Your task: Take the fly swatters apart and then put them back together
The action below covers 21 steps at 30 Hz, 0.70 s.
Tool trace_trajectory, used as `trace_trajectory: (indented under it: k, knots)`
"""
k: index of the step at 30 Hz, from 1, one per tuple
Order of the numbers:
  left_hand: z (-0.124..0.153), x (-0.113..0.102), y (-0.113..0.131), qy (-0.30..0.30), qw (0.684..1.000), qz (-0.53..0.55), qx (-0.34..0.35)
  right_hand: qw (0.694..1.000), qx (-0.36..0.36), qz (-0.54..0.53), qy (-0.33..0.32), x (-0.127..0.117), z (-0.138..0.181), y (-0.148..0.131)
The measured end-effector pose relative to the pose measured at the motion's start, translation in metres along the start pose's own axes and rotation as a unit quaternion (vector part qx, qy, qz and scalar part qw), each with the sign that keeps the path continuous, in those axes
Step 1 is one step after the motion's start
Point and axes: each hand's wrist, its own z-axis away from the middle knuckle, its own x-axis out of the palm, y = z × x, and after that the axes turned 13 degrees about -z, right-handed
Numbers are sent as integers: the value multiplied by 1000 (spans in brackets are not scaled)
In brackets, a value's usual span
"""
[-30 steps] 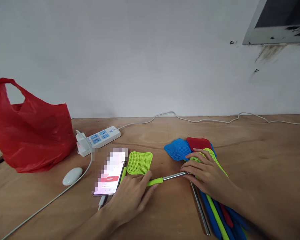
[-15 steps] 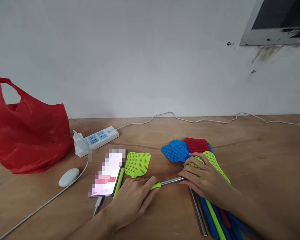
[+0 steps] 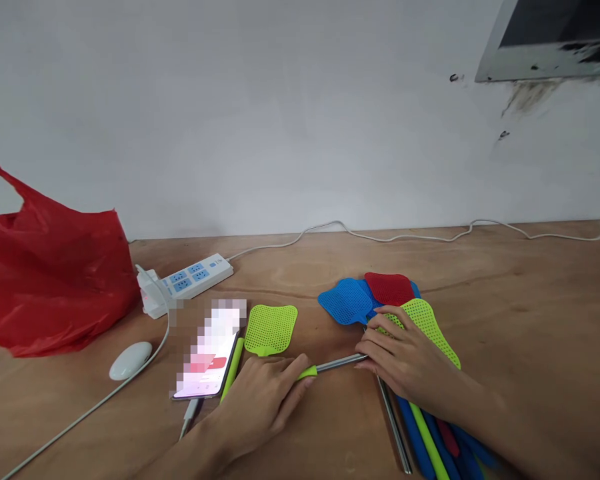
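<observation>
My left hand is closed around the lime-green grip of a fly swatter handle, whose thin metal rod runs right to my other hand. The fingertips of my right hand pinch the rod's far end. Under that hand lies a pile of fly swatters: a blue head, a red head and a lime head, with handles toward me. Whether the held rod joins a head is hidden by my fingers. A lime swatter head lies flat just beyond my left hand, its neck partly covered.
Left of my hands lies a phone with its screen lit and a lime handle alongside. Farther left are a white mouse-shaped object, a white power strip and a red plastic bag. A white cord runs along the wall.
The view has turned slightly, so the bag and phone sit a little lower and farther left. Both hands keep their hold on the handle and rod.
</observation>
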Motion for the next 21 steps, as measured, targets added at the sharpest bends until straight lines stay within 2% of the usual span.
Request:
trace_trajectory:
  k: [6, 16, 19, 21]
  knots:
    - [1, -1, -4, 14, 1000, -4, 8, 1000, -5, 5, -23, 1, 2, 3]
    - [-7, -11, 10, -64, 995, -72, 39, 1000, -19, -12, -16, -3, -12, -10]
    - [-2, -13, 1, -78, 992, -92, 21, 999, -6, -40, -20, -14, -8, 5]
    - [6, -14, -10, -68, 993, -92, -13, 999, 19, -43, 13, -24, -1, 22]
